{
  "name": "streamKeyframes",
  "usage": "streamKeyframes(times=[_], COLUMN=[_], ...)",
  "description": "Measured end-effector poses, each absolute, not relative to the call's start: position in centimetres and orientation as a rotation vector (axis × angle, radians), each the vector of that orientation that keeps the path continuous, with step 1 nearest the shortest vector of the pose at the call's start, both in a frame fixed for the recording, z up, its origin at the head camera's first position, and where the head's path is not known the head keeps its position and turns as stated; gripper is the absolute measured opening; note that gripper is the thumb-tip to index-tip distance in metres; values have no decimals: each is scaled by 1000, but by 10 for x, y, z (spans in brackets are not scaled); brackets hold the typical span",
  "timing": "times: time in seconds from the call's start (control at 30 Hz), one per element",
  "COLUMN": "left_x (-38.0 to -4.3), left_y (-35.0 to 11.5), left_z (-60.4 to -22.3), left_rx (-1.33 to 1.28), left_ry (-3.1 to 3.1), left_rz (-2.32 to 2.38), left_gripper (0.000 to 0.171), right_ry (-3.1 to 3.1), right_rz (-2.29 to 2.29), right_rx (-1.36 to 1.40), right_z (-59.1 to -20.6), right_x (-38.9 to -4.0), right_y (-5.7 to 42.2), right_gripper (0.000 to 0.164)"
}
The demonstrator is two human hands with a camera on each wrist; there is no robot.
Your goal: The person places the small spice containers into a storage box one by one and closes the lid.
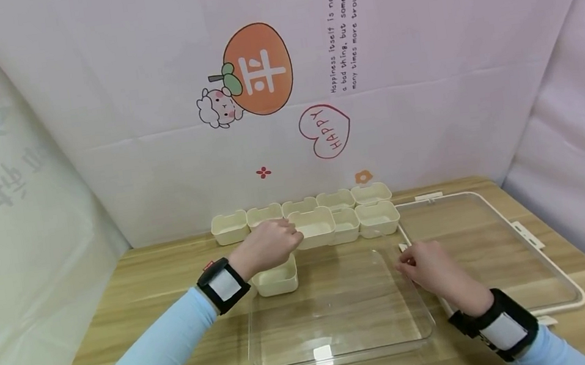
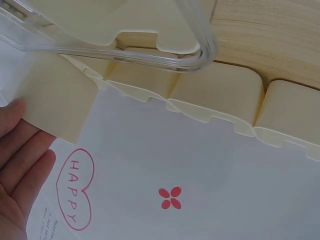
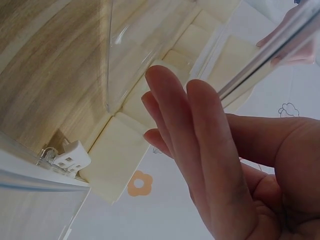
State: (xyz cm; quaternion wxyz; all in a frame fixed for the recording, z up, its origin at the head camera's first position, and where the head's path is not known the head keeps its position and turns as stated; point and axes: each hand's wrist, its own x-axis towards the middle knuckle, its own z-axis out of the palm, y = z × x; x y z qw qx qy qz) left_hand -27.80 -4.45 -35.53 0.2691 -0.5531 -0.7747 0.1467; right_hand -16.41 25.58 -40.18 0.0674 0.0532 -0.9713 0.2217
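Note:
A small cream bin [image 1: 314, 228] is held at its left end by my left hand [image 1: 271, 244], above the back of a clear plastic box [image 1: 343, 357]. In the left wrist view, the fingers [image 2: 30, 170] and thumb grip this bin [image 2: 60, 100]. My right hand [image 1: 437, 271] is at the clear box's right rim. The right wrist view shows the rim [image 3: 270, 52] running in between the thumb and fingers [image 3: 215, 130]; the contact itself is partly hidden. Another cream bin [image 1: 276, 278] sits in the box's back left corner, below the left hand.
Several cream bins [image 1: 377, 217] stand in two rows behind the box, against a printed cloth backdrop [image 1: 159, 181]. To the right, a clear lid [image 1: 493, 255] with a white frame and clips lies on the wooden table [image 1: 138, 314].

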Motion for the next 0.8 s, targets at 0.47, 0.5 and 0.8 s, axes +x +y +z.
streamKeyframes(times=[0.47, 0.5, 0.8], left_x=[-268, -267, -260], left_y=[-41, -40, -38], left_z=[-355, -356, -356], left_rx=[-1509, -1514, -1558], left_ry=[-2014, -2015, -2062], left_rz=[404, 404, 375], left_gripper=[23, 23, 19], right_ry=[-2913, -2914, -2897], right_rz=[643, 642, 678], right_rx=[174, 176, 215], right_z=[-402, -402, -401], right_x=[-164, -164, -163], right_y=[255, 255, 257], right_gripper=[10, 11, 11])
